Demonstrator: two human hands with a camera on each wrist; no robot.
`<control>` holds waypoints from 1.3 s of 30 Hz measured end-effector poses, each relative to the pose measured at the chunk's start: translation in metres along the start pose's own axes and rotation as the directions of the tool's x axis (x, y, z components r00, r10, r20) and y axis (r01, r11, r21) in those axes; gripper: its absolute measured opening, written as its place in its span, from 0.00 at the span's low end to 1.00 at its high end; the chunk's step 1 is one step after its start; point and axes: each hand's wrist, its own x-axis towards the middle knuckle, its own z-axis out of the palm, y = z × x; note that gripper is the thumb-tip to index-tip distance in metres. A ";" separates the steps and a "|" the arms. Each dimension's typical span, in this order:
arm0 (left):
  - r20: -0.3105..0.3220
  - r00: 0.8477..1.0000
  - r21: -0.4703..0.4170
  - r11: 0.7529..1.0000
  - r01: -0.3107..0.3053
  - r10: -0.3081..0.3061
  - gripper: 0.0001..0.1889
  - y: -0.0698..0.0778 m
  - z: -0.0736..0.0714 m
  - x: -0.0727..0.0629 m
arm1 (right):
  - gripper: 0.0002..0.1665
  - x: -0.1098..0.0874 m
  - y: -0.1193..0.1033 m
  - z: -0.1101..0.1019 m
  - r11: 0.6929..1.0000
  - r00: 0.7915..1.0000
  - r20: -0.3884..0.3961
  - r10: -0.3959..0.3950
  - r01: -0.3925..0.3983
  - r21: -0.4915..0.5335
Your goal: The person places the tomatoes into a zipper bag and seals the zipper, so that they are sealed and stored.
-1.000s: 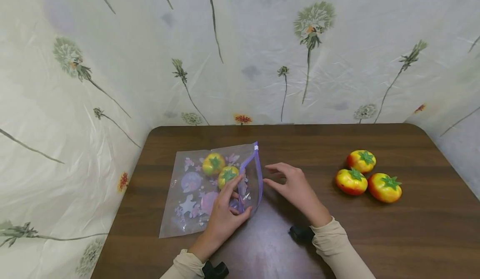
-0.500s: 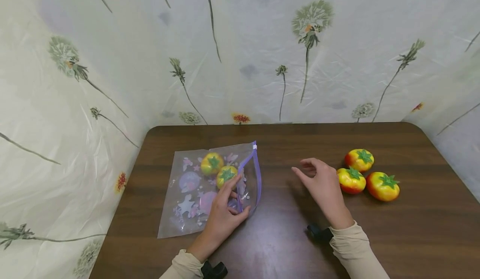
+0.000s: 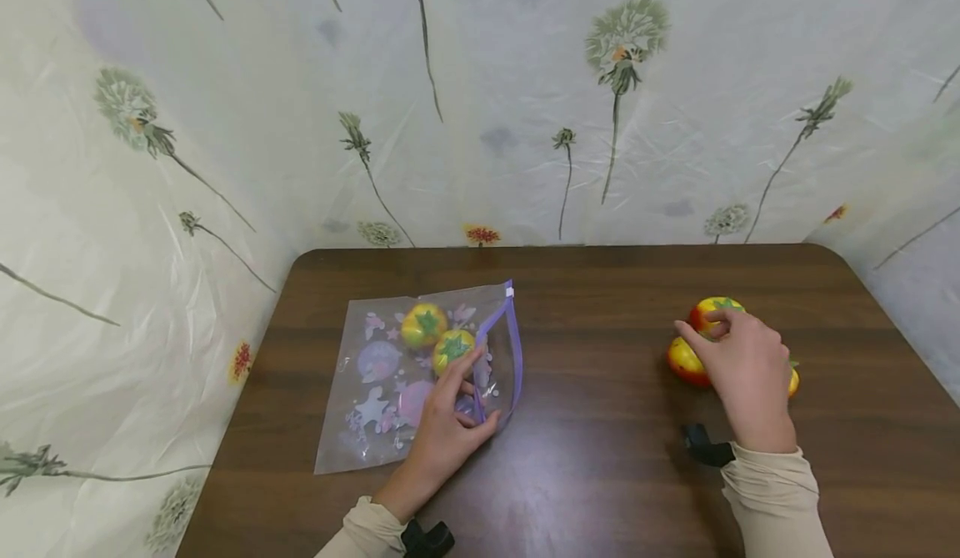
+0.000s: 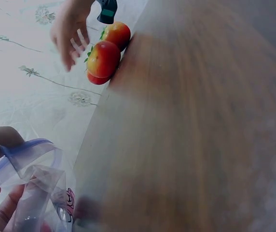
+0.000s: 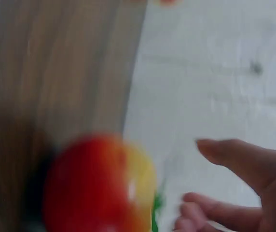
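Observation:
On the table's left half lies a clear zip bag [image 3: 345, 424] with a purple zip edge and printed shapes. Inside it show two yellow toy fruits [image 3: 424, 324] with green star-shaped leaf caps. My left hand [image 3: 446, 437] holds the bag at its gaping mouth; in the left wrist view, thumb and fingers [image 4: 7, 208] are at the film. Over at the right, my right hand [image 3: 750, 374] hovers above three red-and-yellow toy fruits [image 3: 686, 364], thumb and fingers apart and holding nothing. It partly hides two of them. One red-and-yellow fruit [image 5: 99, 188] looms blurred in the right wrist view.
The brown wooden table [image 3: 585, 475] reaches back to a pale curtain-like sheet [image 3: 495, 124] printed with dandelions. Bare wood lies between the bag and the loose fruits. A black wrist mount [image 3: 705, 447] sits under the right wrist, another [image 3: 427, 539] under the left.
My right hand has travelled right, from beside the bag's mouth to above the loose fruits. The left hand and bag have stayed in place.

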 end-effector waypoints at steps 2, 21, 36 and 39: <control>-0.002 1.000 0.001 1.000 -0.001 0.001 0.48 0.000 0.000 0.000 | 0.43 0.002 0.011 -0.006 0.998 0.998 0.047 0.047 -0.045 -0.039; 0.002 1.000 -0.014 1.000 0.005 -0.005 0.48 0.001 0.002 0.002 | 0.55 0.011 0.023 -0.005 0.998 0.937 0.347 -0.043 0.054 -0.021; 0.002 1.000 -0.010 1.000 0.013 -0.013 0.48 0.004 0.000 0.000 | 0.44 0.013 0.022 0.016 0.940 0.890 0.343 -0.301 0.216 0.266; 0.003 1.000 -0.008 1.000 0.015 -0.015 0.48 0.003 0.000 0.001 | 0.44 0.013 0.019 0.018 0.938 0.891 0.340 -0.301 0.212 0.275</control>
